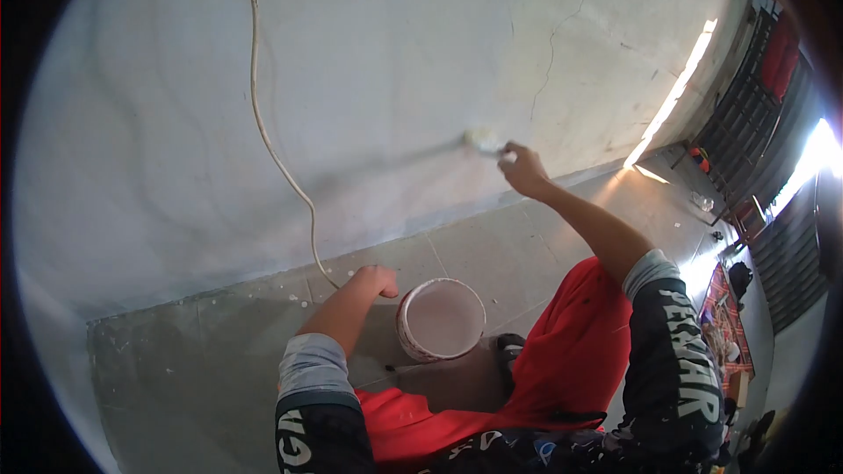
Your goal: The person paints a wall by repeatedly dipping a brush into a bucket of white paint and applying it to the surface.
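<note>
A brush (482, 140) with a pale head touches or nearly touches the whitish wall (378, 61). My right hand (524, 168) is closed round its handle. Left of a bucket (441, 319) on the floor, my left hand (378, 281) has its fingers curled, close to the rim; whether it holds anything is hidden. The bucket has a stained rim and pale contents.
A cream cable (257, 105) hangs down the wall to the grey tiled floor (492, 250). White spots dot the floor near the wall. At the right are a dark slatted shutter (746, 105), a clear bottle (702, 202) and a patterned red cloth (720, 316).
</note>
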A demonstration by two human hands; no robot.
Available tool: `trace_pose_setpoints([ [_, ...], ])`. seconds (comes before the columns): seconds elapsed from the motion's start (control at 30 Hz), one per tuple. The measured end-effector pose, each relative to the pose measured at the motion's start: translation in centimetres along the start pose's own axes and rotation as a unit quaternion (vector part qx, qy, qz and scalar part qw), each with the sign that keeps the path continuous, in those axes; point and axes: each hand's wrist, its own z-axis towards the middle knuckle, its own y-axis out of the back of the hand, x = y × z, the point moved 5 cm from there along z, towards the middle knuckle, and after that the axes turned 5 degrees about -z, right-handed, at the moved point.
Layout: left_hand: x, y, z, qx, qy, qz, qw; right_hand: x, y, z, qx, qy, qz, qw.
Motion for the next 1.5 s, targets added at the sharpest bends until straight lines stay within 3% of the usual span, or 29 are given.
trace_pose_setpoints([
  [0.07,-0.3,0.7,-0.2,-0.004,-0.009,0.001,1.0,-0.8,-0.5,-0.6,0.104,-0.111,0.0,0.988],
  [0.23,0.7,-0.4,1.7,-0.006,-0.003,0.009,1.0,1.8,6.3,5.8,0.101,-0.082,0.106,0.986],
  [0.43,0.8,-0.5,0.2,0.014,0.0,0.013,1.0,12.1,21.2,8.7,-0.05,0.008,0.099,0.994],
  [0.6,0.8,-1.0,1.5,0.009,-0.01,0.016,1.0,16.7,27.6,9.6,-0.249,0.077,0.194,0.946],
  [0.63,0.7,-1.0,1.7,-0.002,-0.011,0.01,1.0,16.3,27.1,10.1,-0.25,0.076,0.192,0.946],
  [0.7,1.0,-1.1,2.7,0.002,-0.01,0.01,1.0,15.4,25.3,10.6,-0.383,0.133,0.036,0.913],
  [0.8,1.0,-0.6,1.8,0.005,-0.003,0.007,1.0,12.5,15.7,8.4,-0.359,0.162,-0.031,0.919],
  [0.87,1.1,0.1,0.8,0.002,0.0,0.004,1.0,10.2,10.4,5.2,-0.255,0.082,-0.037,0.963],
  [0.93,0.9,0.3,0.4,-0.014,0.016,-0.009,1.0,7.0,6.5,3.0,-0.166,0.087,-0.05,0.981],
  [0.97,0.5,0.4,0.2,-0.016,0.011,-0.007,1.0,5.3,4.9,2.0,-0.078,0.054,-0.073,0.993],
  [1.0,0.3,0.5,-0.1,-0.008,0.009,-0.001,1.0,3.6,3.1,1.0,0.01,0.02,-0.092,0.995],
  [1.07,0.0,1.1,-0.8,-0.006,0.012,0.003,1.0,-0.5,-0.7,-0.4,0.124,0.078,-0.122,0.982],
  [1.13,-0.3,1.5,-1.6,-0.004,0.017,-0.012,1.0,1.5,-1.2,-3.2,0.282,-0.046,-0.089,0.954],
  [1.27,0.3,0.1,-1.6,-0.018,0.019,-0.017,1.0,5.5,-2.3,-3.6,0.34,0.0,-0.048,0.939],
  [1.33,0.8,-1.1,-1.0,0.001,0.006,-0.011,1.0,9.1,-2.1,-3.4,0.459,0.056,-0.085,0.883],
  [1.43,1.8,-1.8,-1.4,0.003,0.023,-0.007,1.0,11.8,-2.9,-2.9,0.514,0.115,-0.128,0.84],
  [1.5,5.4,-4.4,3.0,0.004,0.031,0.002,1.0,13.5,-3.1,-4.1,0.553,0.175,-0.147,0.801],
])
